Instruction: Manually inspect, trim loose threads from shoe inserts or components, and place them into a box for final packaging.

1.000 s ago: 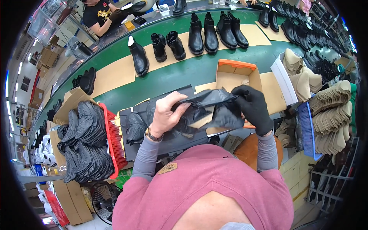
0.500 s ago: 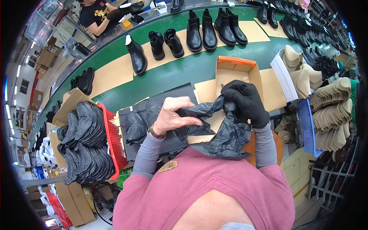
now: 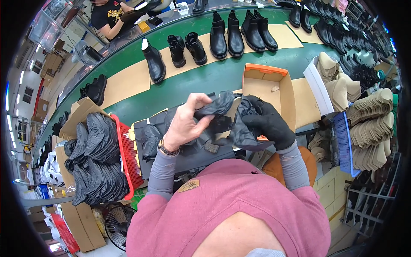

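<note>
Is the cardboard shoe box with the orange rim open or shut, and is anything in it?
Open: the shoe box has no lid on, and its brown inside shows, holding only a small pale scrap.

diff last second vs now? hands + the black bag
Both hands kept hold of the black plastic bag. A second ago it was stretched wide between them; now the left hand and the gloved right hand are closer together and the bag is bunched up. The open cardboard box and boots on the green belt hardly shifted.
</note>
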Motion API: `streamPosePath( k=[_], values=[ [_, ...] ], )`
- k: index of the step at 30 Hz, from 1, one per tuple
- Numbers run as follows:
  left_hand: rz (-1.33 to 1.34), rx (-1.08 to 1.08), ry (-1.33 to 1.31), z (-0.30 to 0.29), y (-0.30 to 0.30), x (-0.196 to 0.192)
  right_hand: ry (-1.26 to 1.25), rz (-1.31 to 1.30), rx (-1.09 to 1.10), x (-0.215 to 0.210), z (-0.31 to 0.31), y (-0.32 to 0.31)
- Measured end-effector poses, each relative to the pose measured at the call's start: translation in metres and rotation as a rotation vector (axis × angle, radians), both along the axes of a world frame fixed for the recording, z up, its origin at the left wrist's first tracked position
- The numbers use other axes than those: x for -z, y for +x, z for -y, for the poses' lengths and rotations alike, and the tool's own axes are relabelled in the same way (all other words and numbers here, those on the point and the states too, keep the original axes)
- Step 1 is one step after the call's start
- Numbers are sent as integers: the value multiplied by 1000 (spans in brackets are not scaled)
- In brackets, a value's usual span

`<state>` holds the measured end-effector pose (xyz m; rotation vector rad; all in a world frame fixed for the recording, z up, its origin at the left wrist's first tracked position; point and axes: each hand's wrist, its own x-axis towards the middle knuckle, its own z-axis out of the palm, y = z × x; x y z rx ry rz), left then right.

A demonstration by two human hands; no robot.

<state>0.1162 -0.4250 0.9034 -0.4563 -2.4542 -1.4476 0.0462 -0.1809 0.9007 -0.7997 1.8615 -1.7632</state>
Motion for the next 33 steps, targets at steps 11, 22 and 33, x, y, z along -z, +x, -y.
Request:
streamPosePath(
  k=[11,22,33],
  values=[
    [170,172,392,-7,2,-5,-140,321,151,-5,-16,-3],
    [-18,69,525,-8,3,12,-85,140,206,10,6,0],
    [-108,175,501,-24,-13,10,21,-471,-7,63,35,19]
  ],
)
